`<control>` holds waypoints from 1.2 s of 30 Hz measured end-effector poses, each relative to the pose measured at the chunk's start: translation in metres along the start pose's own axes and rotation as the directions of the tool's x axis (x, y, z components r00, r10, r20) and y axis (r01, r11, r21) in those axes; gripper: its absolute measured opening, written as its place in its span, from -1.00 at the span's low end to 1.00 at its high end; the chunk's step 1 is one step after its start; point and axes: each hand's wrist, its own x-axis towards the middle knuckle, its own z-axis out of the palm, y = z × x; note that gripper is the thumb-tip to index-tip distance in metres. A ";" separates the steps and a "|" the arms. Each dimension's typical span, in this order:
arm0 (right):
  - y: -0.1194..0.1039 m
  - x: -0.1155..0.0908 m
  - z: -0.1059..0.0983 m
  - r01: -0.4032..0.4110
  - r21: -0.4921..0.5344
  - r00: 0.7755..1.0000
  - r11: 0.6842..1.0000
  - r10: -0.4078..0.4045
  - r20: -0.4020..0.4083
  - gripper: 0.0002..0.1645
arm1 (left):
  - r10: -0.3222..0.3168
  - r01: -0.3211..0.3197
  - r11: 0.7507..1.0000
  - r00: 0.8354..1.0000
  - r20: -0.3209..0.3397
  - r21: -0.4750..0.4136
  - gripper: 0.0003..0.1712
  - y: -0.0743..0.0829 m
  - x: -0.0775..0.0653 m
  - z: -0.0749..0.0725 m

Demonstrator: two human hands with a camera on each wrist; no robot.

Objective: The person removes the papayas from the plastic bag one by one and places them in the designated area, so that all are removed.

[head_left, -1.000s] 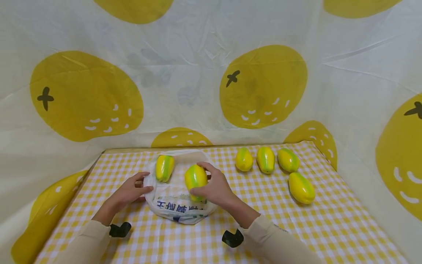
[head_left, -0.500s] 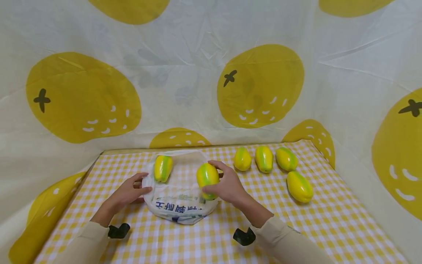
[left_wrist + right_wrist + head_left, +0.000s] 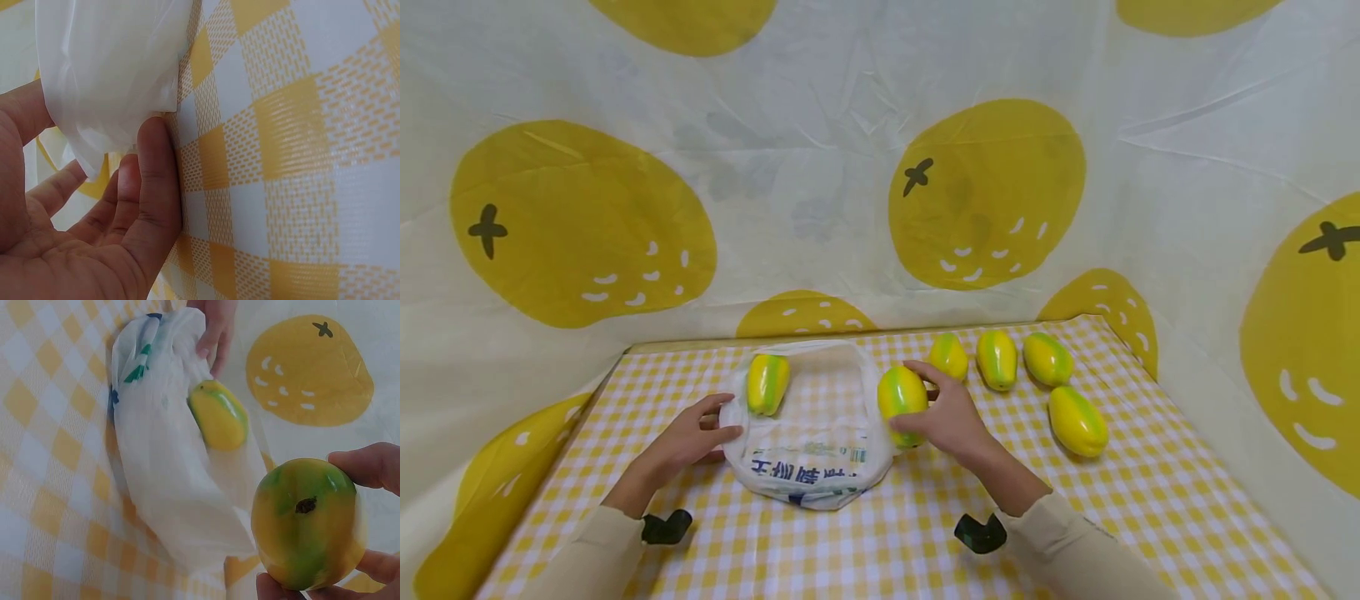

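Note:
My right hand (image 3: 951, 417) grips a glossy yellow papaya (image 3: 902, 402) with green streaks, just beyond the right rim of a thin white plastic bag (image 3: 868, 479). Thumb and fingers are round its sides, and its brown end (image 3: 306, 505) faces the right wrist camera. The bag lies with its mouth spread wide and dark blue print on its near side. Inside, at the far left, rests another papaya (image 3: 767, 384). At the bag's left rim is my left hand (image 3: 691, 431), holding the edge loosely, with the thumb tip hidden behind the film (image 3: 119, 69) in the left wrist view.
Several more papayas lie at the back right of the table, among them one nearer papaya (image 3: 1078, 421) and one farther left papaya (image 3: 950, 357), partly behind my right hand. A yellow checked cloth (image 3: 820, 558) covers the table. A fruit-print curtain (image 3: 805, 167) hangs behind and at the sides.
My right hand has moved the papaya rightward, from over the bag's opening to beyond its right rim. My left hand stays at the left rim, and the papaya inside the bag has hardly moved.

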 end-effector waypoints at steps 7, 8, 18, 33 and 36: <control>0.005 -0.001 -0.016 -0.019 -0.016 1.000 1.000 0.018 -0.018 0.02 | 0.003 -0.003 1.000 1.000 0.002 -0.002 -0.04 -0.002 0.001 -0.001; 0.006 -0.001 -0.018 -0.021 -0.021 1.000 1.000 0.021 -0.018 0.02 | 0.003 -0.003 1.000 1.000 0.001 0.000 -0.04 -0.003 0.001 -0.001; 0.013 -0.002 -0.034 -0.065 -0.043 0.998 0.997 0.064 -0.029 0.04 | -0.001 0.001 1.000 1.000 0.000 -0.004 -0.02 -0.005 0.002 -0.002; 0.022 -0.005 -0.053 -0.104 -0.063 0.993 0.993 0.100 -0.068 0.05 | -0.026 0.026 0.999 1.000 0.000 0.020 -0.04 -0.001 0.002 -0.001; 0.024 -0.005 -0.057 -0.109 -0.057 0.992 0.992 0.105 -0.072 0.06 | -0.028 0.028 0.999 1.000 -0.001 0.025 -0.04 -0.001 0.002 -0.001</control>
